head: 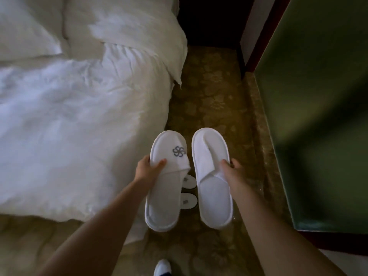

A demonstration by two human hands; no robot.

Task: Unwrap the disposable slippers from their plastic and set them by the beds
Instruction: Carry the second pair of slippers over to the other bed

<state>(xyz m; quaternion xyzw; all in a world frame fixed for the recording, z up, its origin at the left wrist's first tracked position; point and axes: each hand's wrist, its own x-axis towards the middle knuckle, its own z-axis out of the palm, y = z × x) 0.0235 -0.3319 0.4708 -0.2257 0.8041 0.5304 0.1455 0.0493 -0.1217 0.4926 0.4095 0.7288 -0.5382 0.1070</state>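
While my left hand (pixel 148 170) pinches the logo slipper (pixel 166 180) and my right hand (pixel 232 168) grips the plain slipper (pixel 212 178), both hang unwrapped over the carpet (pixel 209 100), the bed (pixel 69 126) at nine o'clock. Another pair (pixel 189 193) lies below, between them. I judge placing is underway: next, lower both flat, side by side, near the bed.
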